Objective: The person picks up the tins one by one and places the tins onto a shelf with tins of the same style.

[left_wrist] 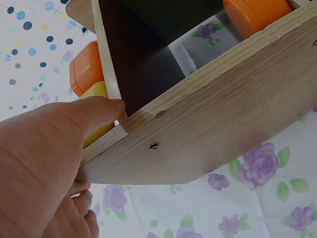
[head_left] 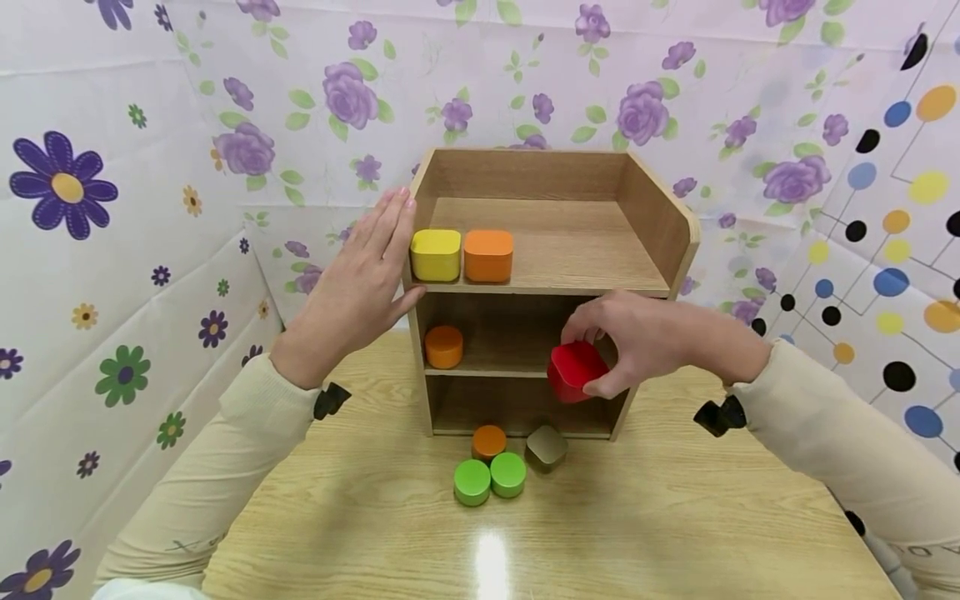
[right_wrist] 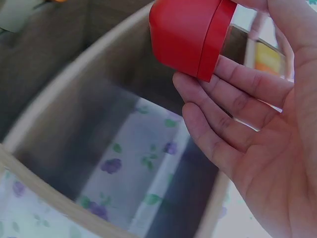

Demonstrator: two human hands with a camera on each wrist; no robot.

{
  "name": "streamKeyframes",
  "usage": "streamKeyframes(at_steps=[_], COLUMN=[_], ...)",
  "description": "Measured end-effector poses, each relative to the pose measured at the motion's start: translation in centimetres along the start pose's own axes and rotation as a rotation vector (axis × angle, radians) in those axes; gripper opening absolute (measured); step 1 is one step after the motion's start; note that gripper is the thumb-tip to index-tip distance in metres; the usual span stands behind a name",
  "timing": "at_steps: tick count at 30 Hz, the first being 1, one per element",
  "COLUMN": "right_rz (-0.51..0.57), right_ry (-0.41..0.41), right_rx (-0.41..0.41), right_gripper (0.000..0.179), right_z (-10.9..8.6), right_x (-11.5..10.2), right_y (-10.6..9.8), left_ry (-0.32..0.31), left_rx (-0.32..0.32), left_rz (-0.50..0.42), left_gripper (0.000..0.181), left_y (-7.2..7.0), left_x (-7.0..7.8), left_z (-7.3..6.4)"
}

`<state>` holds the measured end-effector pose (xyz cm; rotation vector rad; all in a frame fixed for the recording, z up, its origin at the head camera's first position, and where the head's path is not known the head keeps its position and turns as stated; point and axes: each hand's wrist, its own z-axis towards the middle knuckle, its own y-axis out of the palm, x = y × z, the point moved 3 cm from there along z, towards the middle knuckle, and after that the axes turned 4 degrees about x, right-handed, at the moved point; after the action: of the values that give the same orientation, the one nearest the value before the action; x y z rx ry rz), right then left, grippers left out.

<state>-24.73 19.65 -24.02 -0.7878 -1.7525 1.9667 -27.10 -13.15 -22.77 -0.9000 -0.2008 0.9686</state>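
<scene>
A small wooden shelf unit (head_left: 532,290) stands upright on the table. Along its left side panel my left hand (head_left: 360,267) rests with fingers straight, its thumb touching the front edge, as the left wrist view also shows. Between thumb and fingers, my right hand (head_left: 637,342) holds a red rounded-square container (head_left: 573,373) tilted, in front of the middle compartment's right end. In the right wrist view, the red container (right_wrist: 185,37) hangs off the shelf boards. A yellow container (head_left: 436,256) and an orange square container (head_left: 488,256) sit on top at the left.
An orange round container (head_left: 444,347) stands at the left of the middle compartment. Before the shelf on the table (head_left: 360,500) lie another orange round container (head_left: 489,442), two green round containers (head_left: 472,482) and an olive-grey container (head_left: 547,448). Patterned cloth (head_left: 300,125) surrounds the table.
</scene>
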Motion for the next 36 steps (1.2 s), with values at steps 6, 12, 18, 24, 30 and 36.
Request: streamKeyframes(at_steps=[6, 12, 18, 24, 30, 36], right_rz=[-0.032, -0.049, -0.046, -0.093, -0.092, -0.078], right_ry=[-0.016, 0.016, 0.026, 0.028, 0.033, 0.069], right_rx=[0.033, 0.043, 0.078, 0.132, 0.162, 0.156], right_gripper=[0.045, 0.047, 0.046, 0.036, 0.037, 0.037], right_z=[0.3, 0.7, 1.1, 2.0, 3.2, 4.4], right_x=[-0.9, -1.5, -1.6, -1.9, -2.0, -1.3], right_y=[-2.5, -4.6, -6.4, -8.0, -8.8, -9.3], left_ry=[0.009, 0.005, 0.008, 0.008, 0.008, 0.008], left_rx=[0.008, 0.019, 0.017, 0.023, 0.025, 0.023], left_rz=[0.007, -0.009, -0.008, -0.007, -0.008, -0.016], left_gripper=[0.105, 0.106, 0.106, 0.105, 0.106, 0.105], left_y=[0.1, 0.2, 0.3, 0.2, 0.2, 0.2], left_x=[-0.1, -0.2, -0.2, -0.2, -0.2, -0.2], left_z=[-0.1, 0.0, 0.0, 0.0, -0.1, -0.1])
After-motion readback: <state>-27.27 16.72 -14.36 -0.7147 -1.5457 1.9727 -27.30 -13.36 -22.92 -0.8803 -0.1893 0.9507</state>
